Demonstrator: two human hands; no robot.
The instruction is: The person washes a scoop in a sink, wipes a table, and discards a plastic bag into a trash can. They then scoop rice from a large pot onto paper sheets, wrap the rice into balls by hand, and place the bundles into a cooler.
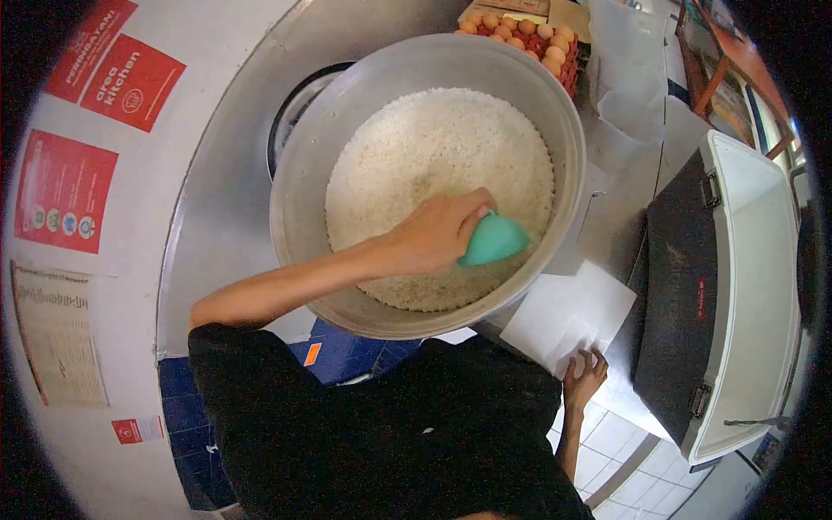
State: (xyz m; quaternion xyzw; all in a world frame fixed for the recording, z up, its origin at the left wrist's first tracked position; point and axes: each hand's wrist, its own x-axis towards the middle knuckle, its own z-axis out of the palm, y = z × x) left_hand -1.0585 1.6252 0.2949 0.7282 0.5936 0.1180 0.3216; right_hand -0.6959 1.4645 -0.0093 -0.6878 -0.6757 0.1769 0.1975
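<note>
Reaching in from the left, my left hand (pixel 438 230) grips a green plastic cup (pixel 496 240), which is tilted against white rice (pixel 433 143). The fingers are closed around the cup, and its opening faces away from view. The rice fills much of a wide, deep metal pot (pixel 299 169). Lower right, my right hand (pixel 586 378) has its fingers bent on the near edge of a white sheet of paper (pixel 568 314). That sheet lies beside the pot, at the counter's edge.
A red tray of brown eggs (pixel 527 39) stands behind the pot. At right is a black and white box (pixel 685 286) with its lid raised. Clear plastic bags (pixel 628 78) lie at the back right. Red signs (pixel 134 82) hang on the left wall.
</note>
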